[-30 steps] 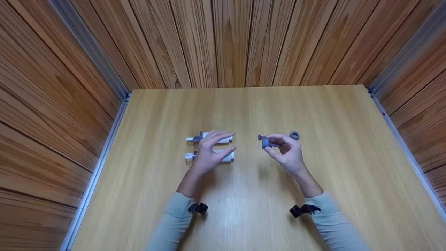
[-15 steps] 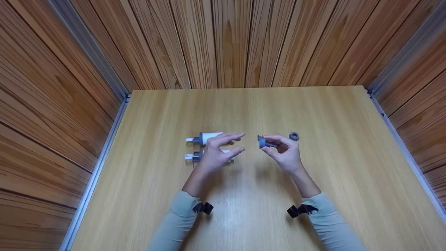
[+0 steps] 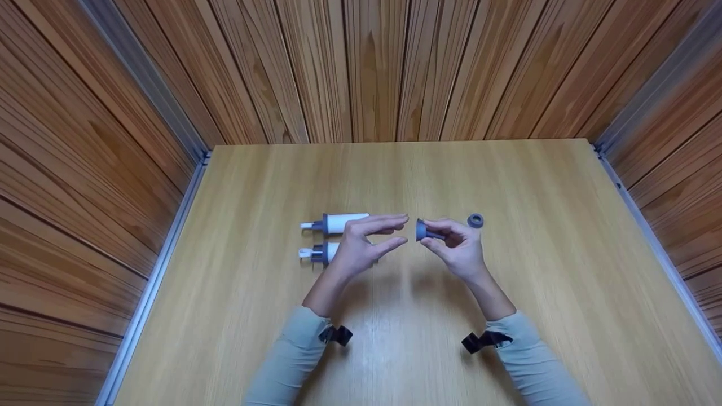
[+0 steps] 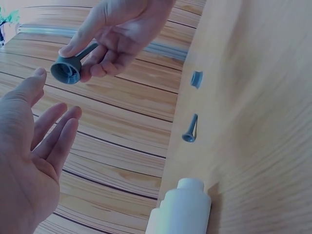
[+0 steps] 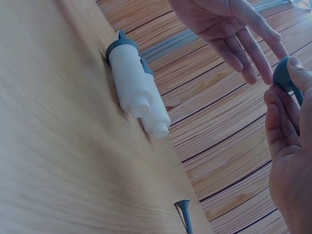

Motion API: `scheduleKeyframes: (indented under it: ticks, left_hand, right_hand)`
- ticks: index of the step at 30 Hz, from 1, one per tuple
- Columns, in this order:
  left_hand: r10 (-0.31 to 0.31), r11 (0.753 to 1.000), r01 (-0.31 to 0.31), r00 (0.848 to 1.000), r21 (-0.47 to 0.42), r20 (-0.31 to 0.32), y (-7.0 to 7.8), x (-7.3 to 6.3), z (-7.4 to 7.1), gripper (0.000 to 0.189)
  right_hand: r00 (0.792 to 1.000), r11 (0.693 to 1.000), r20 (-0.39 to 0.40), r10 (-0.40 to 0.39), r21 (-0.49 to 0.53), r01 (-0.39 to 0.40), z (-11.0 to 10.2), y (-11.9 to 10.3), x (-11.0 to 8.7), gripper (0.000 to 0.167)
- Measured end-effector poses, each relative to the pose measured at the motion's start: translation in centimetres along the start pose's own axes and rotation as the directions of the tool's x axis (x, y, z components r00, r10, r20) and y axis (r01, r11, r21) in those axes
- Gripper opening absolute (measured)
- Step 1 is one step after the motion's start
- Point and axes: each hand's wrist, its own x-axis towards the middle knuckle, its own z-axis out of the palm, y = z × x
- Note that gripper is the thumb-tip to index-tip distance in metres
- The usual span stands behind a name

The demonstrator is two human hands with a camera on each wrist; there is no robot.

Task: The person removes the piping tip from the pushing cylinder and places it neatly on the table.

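Note:
My right hand (image 3: 466,248) pinches a dark grey-blue round cap with a thin stem (image 4: 66,70) between thumb and fingers. Its hollow, open side faces the left hand. My left hand (image 3: 359,243) holds nothing; its fingers and thumb reach toward the cap, leaving a small gap in the head view. Below the left hand lie two white cylinders, a far one (image 3: 346,223) and a near one (image 3: 333,252), with dark collars and white tips at their left ends. The left hand hides part of both.
A dark ring (image 3: 475,220) lies on the wooden table (image 3: 395,175) beyond the right hand. In the left wrist view a small flared, stemmed piece (image 4: 190,132) lies between ring and cylinders. Wood-plank walls (image 3: 375,67) border the table.
My left hand has moved right, off the cylinders' left parts and closer to the cap. The right hand has shifted slightly left, still holding the cap.

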Motion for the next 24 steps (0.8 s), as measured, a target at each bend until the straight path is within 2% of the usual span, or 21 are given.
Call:
scheduleKeyframes:
  ticks: [13,24]
  left_hand:
    - [-0.004,0.999,0.005,1.000,-0.050,0.023,0.19,0.58,0.80,0.039]
    - [0.022,0.998,-0.023,1.000,-0.053,-0.021,-0.04,0.68,1.06,0.031]
  right_hand:
    - [1.000,1.000,0.005,0.029,0.004,-0.029,0.39,-0.17,-0.12,0.036]
    - [1.000,0.998,0.006,0.014,0.067,-0.015,0.86,-0.05,0.09,0.041]
